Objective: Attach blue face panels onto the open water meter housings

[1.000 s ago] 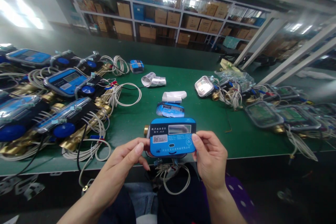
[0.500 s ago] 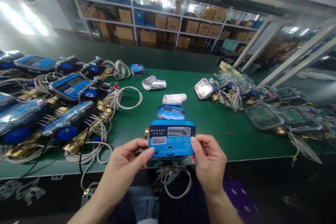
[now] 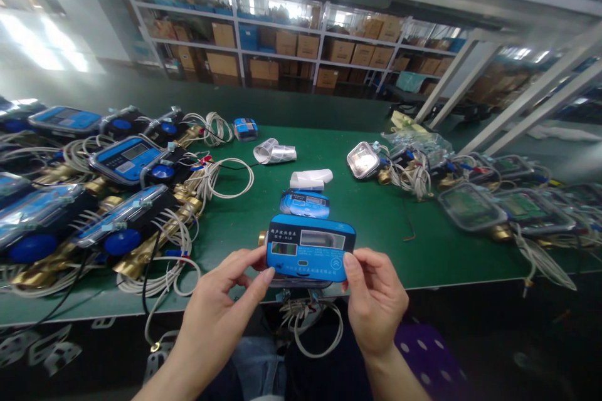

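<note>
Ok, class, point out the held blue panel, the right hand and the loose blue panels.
Held blue panel (image 3: 310, 249): head view, middle of its printed front.
Right hand (image 3: 379, 296): head view, middle of its back.
Loose blue panels (image 3: 305, 205): head view, printed face.

Light glares white on the floor (image 3: 49, 56) at upper left, hazing that corner; bright patches show behind the shelves (image 3: 277, 26). A clear cover (image 3: 364, 160) shines; under the table (image 3: 324, 145) is dark. Small print (image 3: 323, 254) on the blue panel (image 3: 310, 249) blurs; outer edges look stretched.

The left hand (image 3: 221, 291) sits at seven o'clock, the right hand (image 3: 379, 294) at five, thumbs (image 3: 355, 279) pinching against curled fingers (image 3: 379, 260); bare forearms (image 3: 172, 360) slant toward one and eleven.
</note>
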`<state>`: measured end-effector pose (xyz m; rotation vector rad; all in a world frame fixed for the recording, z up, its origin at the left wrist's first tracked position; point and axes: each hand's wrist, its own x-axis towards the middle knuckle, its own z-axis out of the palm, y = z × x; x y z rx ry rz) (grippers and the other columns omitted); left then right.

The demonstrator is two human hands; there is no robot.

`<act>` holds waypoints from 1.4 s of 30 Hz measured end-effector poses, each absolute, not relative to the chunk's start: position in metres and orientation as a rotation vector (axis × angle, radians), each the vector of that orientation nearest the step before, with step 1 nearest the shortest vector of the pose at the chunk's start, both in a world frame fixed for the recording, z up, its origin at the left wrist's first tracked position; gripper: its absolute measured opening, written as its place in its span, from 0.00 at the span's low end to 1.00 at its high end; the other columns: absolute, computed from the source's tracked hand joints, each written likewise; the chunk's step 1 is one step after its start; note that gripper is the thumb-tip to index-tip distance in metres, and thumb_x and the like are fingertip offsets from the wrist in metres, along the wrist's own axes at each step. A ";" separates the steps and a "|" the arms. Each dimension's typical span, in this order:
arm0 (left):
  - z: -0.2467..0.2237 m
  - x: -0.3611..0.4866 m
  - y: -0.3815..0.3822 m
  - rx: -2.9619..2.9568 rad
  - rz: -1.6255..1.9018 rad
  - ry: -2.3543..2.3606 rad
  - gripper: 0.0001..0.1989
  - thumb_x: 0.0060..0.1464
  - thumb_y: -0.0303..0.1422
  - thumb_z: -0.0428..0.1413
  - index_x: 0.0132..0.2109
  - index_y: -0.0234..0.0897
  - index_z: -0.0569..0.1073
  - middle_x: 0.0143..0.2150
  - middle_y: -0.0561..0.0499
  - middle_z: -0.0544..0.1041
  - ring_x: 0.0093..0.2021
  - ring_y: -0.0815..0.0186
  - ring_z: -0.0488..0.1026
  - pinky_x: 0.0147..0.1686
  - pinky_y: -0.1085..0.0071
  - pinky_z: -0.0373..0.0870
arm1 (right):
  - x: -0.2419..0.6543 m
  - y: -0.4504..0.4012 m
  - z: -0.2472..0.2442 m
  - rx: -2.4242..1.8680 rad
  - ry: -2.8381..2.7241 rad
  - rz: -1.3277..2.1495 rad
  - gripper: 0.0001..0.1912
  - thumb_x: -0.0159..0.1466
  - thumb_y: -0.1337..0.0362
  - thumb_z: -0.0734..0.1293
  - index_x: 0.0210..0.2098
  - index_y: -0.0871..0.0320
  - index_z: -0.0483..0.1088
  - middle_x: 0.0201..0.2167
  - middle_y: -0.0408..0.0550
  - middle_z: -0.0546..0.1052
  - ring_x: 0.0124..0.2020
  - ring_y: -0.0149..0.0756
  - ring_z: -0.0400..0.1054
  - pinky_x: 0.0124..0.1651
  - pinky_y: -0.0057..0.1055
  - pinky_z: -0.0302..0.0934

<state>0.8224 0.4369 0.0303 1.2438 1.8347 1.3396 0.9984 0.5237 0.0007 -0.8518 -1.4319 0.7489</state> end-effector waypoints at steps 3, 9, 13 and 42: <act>0.033 0.820 0.439 1.145 1.292 1.796 0.18 0.55 0.44 0.59 0.50 0.42 0.78 0.37 0.51 0.79 0.32 0.64 0.72 0.34 0.72 0.67 | 0.999 0.523 0.002 -0.845 -1.423 0.796 0.03 0.65 0.68 0.67 0.33 0.56 0.72 0.25 0.40 0.70 0.21 0.27 0.64 0.22 0.24 0.60; 0.038 0.813 0.440 0.992 1.303 1.682 0.22 0.56 0.51 0.56 0.42 0.38 0.81 0.38 0.46 0.78 0.35 0.60 0.71 0.31 0.71 0.68 | 1.007 0.525 0.004 -0.815 -1.298 0.858 0.03 0.64 0.64 0.69 0.34 0.56 0.72 0.25 0.41 0.70 0.18 0.26 0.61 0.18 0.23 0.58; 0.035 0.815 0.438 0.734 1.401 1.396 0.25 0.58 0.51 0.54 0.42 0.32 0.81 0.38 0.42 0.78 0.37 0.58 0.71 0.30 0.70 0.69 | 1.007 0.527 0.005 -0.857 -1.315 1.069 0.07 0.64 0.62 0.69 0.32 0.57 0.71 0.20 0.39 0.68 0.17 0.25 0.60 0.17 0.20 0.56; 0.029 0.817 0.442 0.615 1.493 1.308 0.23 0.57 0.51 0.56 0.40 0.34 0.81 0.42 0.44 0.79 0.38 0.60 0.71 0.28 0.71 0.70 | 0.998 0.530 -0.001 -0.850 -1.228 1.265 0.07 0.63 0.61 0.71 0.31 0.58 0.72 0.19 0.38 0.69 0.15 0.22 0.61 0.16 0.15 0.57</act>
